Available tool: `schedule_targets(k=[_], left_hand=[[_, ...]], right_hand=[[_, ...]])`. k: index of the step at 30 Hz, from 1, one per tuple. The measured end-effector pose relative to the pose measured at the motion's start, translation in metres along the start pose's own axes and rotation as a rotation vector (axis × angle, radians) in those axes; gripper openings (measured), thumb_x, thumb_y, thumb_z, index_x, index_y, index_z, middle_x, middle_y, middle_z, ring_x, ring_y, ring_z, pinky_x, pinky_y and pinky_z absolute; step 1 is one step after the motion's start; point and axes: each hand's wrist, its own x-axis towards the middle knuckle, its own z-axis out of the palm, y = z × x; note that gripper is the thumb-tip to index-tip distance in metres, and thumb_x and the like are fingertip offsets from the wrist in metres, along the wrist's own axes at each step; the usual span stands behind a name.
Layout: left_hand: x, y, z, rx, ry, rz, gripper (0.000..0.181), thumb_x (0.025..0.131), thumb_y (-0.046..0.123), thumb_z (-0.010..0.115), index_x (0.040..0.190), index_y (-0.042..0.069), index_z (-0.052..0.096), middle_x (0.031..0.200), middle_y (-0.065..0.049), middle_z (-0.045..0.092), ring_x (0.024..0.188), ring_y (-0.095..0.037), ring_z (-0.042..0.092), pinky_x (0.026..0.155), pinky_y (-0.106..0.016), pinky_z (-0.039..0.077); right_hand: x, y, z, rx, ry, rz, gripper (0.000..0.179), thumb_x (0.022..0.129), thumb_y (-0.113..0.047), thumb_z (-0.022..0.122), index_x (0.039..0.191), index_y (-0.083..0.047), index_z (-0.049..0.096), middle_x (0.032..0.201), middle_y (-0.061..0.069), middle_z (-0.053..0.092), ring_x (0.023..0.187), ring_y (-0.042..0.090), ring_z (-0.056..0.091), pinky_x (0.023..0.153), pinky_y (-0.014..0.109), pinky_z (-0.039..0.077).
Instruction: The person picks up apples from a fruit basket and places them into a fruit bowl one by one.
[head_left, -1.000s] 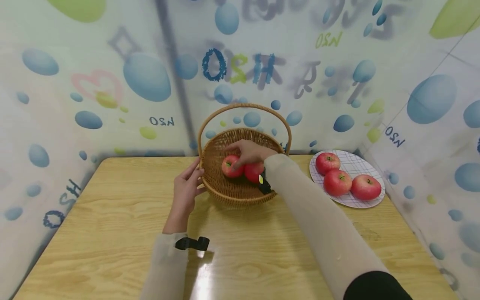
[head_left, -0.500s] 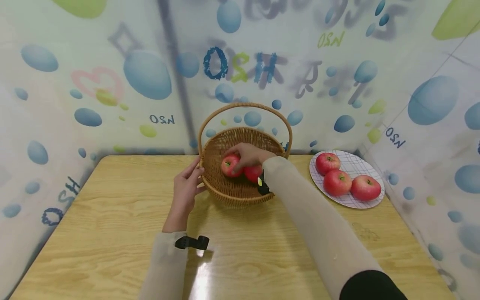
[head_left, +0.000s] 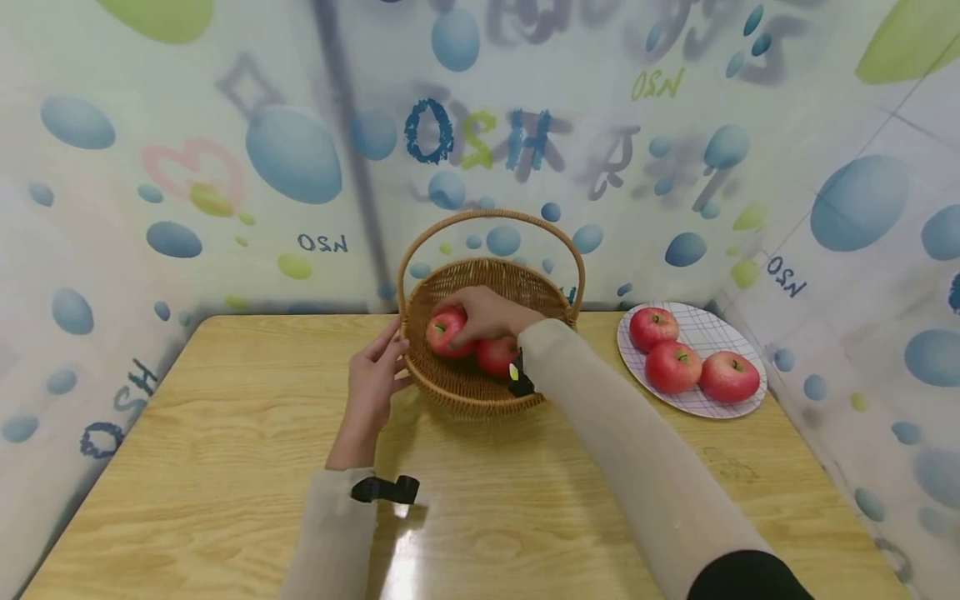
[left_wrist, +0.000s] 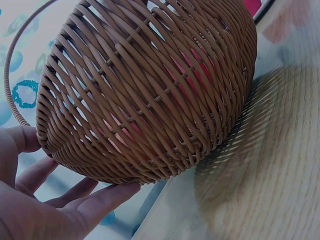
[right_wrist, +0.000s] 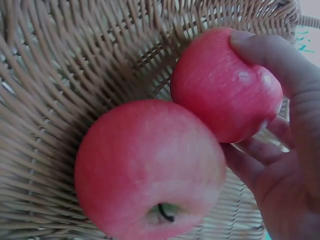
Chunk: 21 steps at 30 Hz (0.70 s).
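Observation:
A brown wicker basket (head_left: 480,403) with a tall arched handle stands at the back middle of the table. Its left rim is held by my left hand (head_left: 371,379), thumb at the edge; in the left wrist view the fingers (left_wrist: 107,200) spread against the woven side. Inside the basket, my right hand (head_left: 487,315) grips a red apple (head_left: 446,335) from above, thumb and fingers on opposite sides. A second red apple (right_wrist: 150,167) lies beside it on the basket floor, close to the held apple (right_wrist: 220,85) in the right wrist view and partly behind the hand in the head view.
At the back right of the wooden table (head_left: 247,417), an oval white plate (head_left: 712,325) with a grid pattern bears three red apples (head_left: 673,367). A wall (head_left: 285,275) with blue and green blobs rises right behind the table's back edge.
My right hand has moved slightly left inside the basket with the apple in its grip. The second apple sits a little further left and shows more. My left hand keeps its place.

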Motion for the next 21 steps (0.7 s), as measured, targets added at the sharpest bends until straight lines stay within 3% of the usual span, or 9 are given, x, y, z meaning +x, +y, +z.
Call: schedule_targets(k=[10,21], left_hand=[[0.000,-0.002,0.003,0.002,-0.011,-0.009,0.049,0.103,0.021,0.053,0.151,0.032,0.049,0.146,-0.015,0.054,0.111,-0.015,0.070,0.075,-0.023,0.060],[0.002,0.000,0.000,0.012,-0.005,-0.016,0.050,0.103,0.023,0.051,0.152,0.031,0.047,0.149,-0.016,0.052,0.119,-0.020,0.068,0.076,-0.023,0.061]], right_hand=[[-0.015,-0.017,-0.017,0.022,0.023,-0.021,0.063,0.082,-0.024,0.080,0.141,-0.020,0.060,0.134,-0.001,0.065,0.110,0.013,0.063,0.092,0.030,0.054],[-0.044,-0.035,-0.043,0.126,0.145,-0.053,0.062,0.083,-0.036,0.082,0.140,-0.025,0.060,0.133,-0.008,0.063,0.112,0.009,0.062,0.095,0.032,0.054]])
